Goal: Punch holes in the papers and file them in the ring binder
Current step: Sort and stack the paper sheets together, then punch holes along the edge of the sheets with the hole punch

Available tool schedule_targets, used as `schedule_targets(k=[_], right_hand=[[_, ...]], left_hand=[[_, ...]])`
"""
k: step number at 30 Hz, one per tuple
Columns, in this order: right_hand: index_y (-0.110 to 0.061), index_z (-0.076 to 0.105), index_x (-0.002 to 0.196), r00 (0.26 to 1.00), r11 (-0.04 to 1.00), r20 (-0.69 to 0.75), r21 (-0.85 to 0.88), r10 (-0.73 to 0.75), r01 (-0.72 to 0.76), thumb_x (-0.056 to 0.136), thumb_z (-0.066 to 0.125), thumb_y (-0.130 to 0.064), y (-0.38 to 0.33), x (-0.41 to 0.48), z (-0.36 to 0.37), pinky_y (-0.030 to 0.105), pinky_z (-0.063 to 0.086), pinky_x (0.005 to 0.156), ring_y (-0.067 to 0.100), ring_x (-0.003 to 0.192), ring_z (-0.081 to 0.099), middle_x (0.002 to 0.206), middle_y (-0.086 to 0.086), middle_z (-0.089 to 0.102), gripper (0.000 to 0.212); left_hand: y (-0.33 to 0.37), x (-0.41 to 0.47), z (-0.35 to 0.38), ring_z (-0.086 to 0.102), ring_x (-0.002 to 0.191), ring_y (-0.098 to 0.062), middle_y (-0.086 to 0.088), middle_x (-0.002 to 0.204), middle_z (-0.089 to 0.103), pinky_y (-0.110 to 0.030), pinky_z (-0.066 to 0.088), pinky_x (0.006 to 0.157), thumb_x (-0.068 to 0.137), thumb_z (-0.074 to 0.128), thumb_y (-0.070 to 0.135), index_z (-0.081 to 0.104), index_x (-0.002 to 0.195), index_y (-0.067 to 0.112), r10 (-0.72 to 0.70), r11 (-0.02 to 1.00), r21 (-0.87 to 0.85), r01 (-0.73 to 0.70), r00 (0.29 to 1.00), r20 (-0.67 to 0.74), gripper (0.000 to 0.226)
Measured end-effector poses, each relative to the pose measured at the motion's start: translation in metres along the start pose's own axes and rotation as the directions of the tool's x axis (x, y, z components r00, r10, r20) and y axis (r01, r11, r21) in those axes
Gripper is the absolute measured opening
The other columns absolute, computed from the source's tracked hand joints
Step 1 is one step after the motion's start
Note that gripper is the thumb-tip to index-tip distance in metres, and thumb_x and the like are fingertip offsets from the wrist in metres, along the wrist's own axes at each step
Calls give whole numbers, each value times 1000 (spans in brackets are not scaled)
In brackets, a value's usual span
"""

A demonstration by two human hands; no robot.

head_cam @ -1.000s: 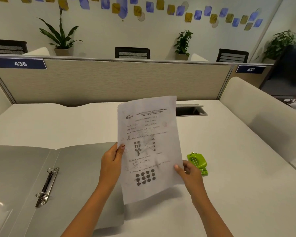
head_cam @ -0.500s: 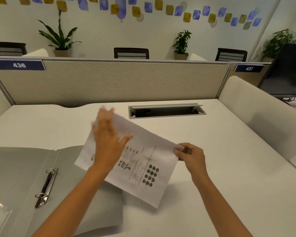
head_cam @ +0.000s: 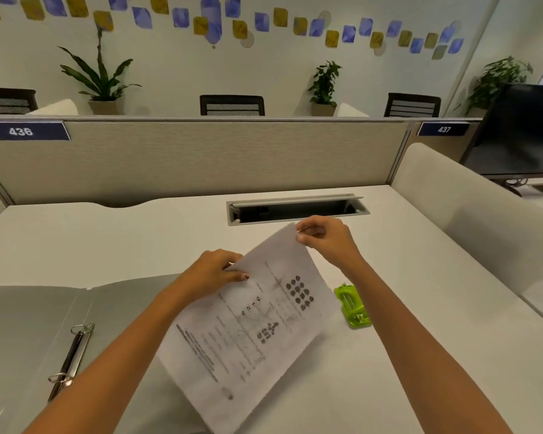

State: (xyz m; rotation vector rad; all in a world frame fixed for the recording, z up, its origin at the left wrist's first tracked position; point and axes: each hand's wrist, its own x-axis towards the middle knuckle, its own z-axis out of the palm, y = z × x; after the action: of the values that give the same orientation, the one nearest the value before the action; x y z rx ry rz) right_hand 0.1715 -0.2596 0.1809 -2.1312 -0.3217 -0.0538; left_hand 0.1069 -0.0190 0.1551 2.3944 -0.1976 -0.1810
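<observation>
A printed sheet of paper (head_cam: 251,333) hangs tilted over the desk in front of me, its top edge toward the far side. My left hand (head_cam: 212,272) pinches its upper left edge. My right hand (head_cam: 325,238) pinches its far upper corner. An open grey ring binder (head_cam: 29,324) lies flat at the left, with its metal rings (head_cam: 72,355) open to view. A small green hole punch (head_cam: 351,305) rests on the desk just right of the sheet, between it and my right forearm.
A white desk (head_cam: 107,242) carries a grey cable slot (head_cam: 295,209) at the back middle. A beige partition (head_cam: 201,158) walls off the far side, and a padded divider (head_cam: 470,214) stands at the right with a dark monitor (head_cam: 524,133) beyond it.
The sheet has been turned from upright to sideways. My right hand has moved up and back to the far corner, uncovering the green punch. My left hand has closed onto the upper left edge.
</observation>
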Motion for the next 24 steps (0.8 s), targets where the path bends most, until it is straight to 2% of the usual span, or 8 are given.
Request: schedule_targets(k=[2, 4, 6, 8, 12, 16, 20, 24], right_hand=[[-15, 56, 126, 997, 998, -56, -44, 44, -47, 83, 71, -25, 12, -6, 3, 39, 47, 102, 21, 115, 59, 126, 5, 63, 47], [-16, 35, 144, 984, 982, -55, -73, 168, -172, 85, 68, -30, 24, -17, 6, 40, 38, 107, 25, 133, 44, 146, 6, 44, 69], [-16, 25, 148, 948, 948, 14, -43, 317, -317, 87, 65, -34, 40, -32, 14, 38, 37, 106, 26, 136, 40, 151, 7, 37, 75], [-14, 31, 144, 892, 886, 81, 110, 445, -451, 87, 65, -33, 55, -48, 26, 36, 41, 102, 24, 129, 47, 146, 7, 44, 69], [-10, 53, 126, 790, 726, 175, 320, 587, -610, 89, 61, -19, 78, -78, 43, 40, 54, 87, 22, 103, 65, 119, 5, 66, 39], [-9, 65, 109, 784, 647, 170, 475, 597, -596, 88, 59, -4, 91, -95, 44, 47, 55, 88, 29, 92, 70, 98, 10, 75, 23], [-18, 63, 95, 775, 630, 110, 518, 622, -579, 87, 61, -1, 98, -99, 35, 40, 56, 79, 28, 88, 70, 92, 8, 74, 19], [-22, 59, 98, 804, 739, 0, 394, 595, -546, 87, 62, -6, 104, -99, 30, 23, 49, 64, 14, 79, 66, 88, -3, 69, 20]], left_hand=[[-9, 0, 4, 61, 69, -12, 4, 81, 66, -18, 41, 58, 91, 61, 32, 69, 92, 20, -64, 996, -73, 53, 986, -151, 14], [-16, 0, 10, 50, 59, -17, -4, 65, 57, -26, 32, 54, 88, 64, 33, 59, 70, 11, -173, 977, -176, 124, 939, -298, 29], [-21, -2, 19, 47, 58, -19, -6, 62, 54, -28, 31, 55, 87, 66, 33, 53, 65, 8, -304, 924, -338, 181, 884, -356, 36], [-24, -4, 31, 56, 60, -22, -4, 68, 64, -30, 40, 58, 86, 66, 33, 60, 69, 5, -402, 847, -492, 199, 846, -350, 34], [-25, -8, 58, 70, 77, -29, -8, 85, 74, -41, 57, 70, 87, 67, 28, 69, 85, 14, -534, 683, -703, 201, 793, -292, 14], [-30, -11, 78, 71, 83, -31, -12, 95, 74, -49, 57, 80, 89, 65, 27, 69, 98, 11, -568, 576, -783, 237, 805, -174, 19], [-28, -11, 94, 69, 96, -35, -15, 109, 71, -51, 55, 86, 94, 57, 15, 60, 121, 8, -530, 390, -872, 296, 847, 51, 28], [-26, -10, 108, 67, 103, -33, -13, 117, 69, -49, 55, 86, 96, 53, 9, 54, 130, 11, -473, 348, -877, 331, 870, 141, 34]])
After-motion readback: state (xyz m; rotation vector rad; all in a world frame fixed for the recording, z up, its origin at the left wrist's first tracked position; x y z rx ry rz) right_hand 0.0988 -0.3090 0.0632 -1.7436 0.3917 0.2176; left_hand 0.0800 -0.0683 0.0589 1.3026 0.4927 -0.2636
